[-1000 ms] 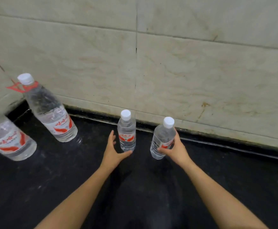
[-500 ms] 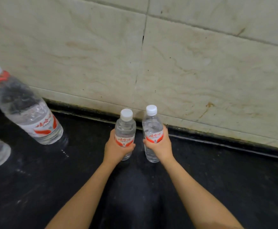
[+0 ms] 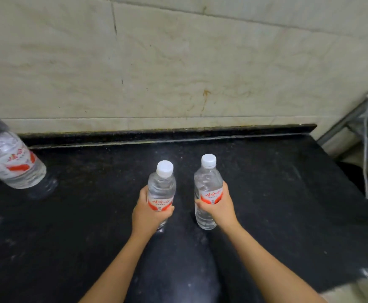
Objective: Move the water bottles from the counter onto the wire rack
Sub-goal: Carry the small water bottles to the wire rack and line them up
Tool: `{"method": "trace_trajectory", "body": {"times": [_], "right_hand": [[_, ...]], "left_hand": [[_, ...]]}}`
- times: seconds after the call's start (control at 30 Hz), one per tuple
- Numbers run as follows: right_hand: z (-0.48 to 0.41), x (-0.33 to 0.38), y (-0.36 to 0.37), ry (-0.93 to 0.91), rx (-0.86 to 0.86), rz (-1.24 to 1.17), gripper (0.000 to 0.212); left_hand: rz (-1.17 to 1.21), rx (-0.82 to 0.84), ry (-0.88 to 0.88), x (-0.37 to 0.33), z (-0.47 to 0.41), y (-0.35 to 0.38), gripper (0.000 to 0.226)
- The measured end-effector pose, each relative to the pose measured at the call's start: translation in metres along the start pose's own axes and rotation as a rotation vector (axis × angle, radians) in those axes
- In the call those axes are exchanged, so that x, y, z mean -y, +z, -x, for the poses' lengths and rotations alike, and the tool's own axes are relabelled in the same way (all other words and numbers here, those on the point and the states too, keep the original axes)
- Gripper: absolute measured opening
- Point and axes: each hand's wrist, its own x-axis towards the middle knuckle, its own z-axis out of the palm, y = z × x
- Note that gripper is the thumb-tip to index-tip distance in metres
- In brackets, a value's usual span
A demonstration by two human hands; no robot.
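**Both small bottles in hand, view swinging toward the rack**

A second ago the left hand was spread beside its bottle and the right hand was only just closing. Now each hand has a firm hold, and the two bottles have come away from the wall toward the person. The view has also turned right, bringing a metal frame into sight past the end of the worktop. This is probably the wire rack. The pickup looks done and the carry to the rack comes next.

The left hand's fingers are wrapped round the red label of the left bottle, with the thumb across the front. The right hand's fingers are curled round the middle of the right bottle. Both bottles are upright, capped and side by side without touching. Whether their bases are clear of the worktop cannot be told.

A large bottle stands on the worktop at the far left, well apart from the hands and yet to be moved.
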Motion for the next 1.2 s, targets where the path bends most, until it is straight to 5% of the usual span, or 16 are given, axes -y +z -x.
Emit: {"method": "trace_trajectory", "body": {"times": [0.3,0.87,1.07,1.2], "right_hand": [[0.120,-0.056,-0.140,0.077,-0.288,0.042,0.066],[0.363,-0.152,-0.486,0.004,-0.943,-0.123,0.065],[0.375,-0.181,-0.540,0.031,-1.032,-0.162,0.063],[0.358,-0.197,-0.578,0.042,-1.001,-0.160,0.065]], "left_hand": [[-0.106,0.321,0.088,-0.014,0.083,0.084,0.053],[-0.012,0.853,0.365,-0.104,0.379,0.384,0.060],[-0.041,0.918,0.433,-0.129,0.410,0.452,0.070],[0.006,0.915,0.428,-0.144,0.412,0.508,0.058]]}}
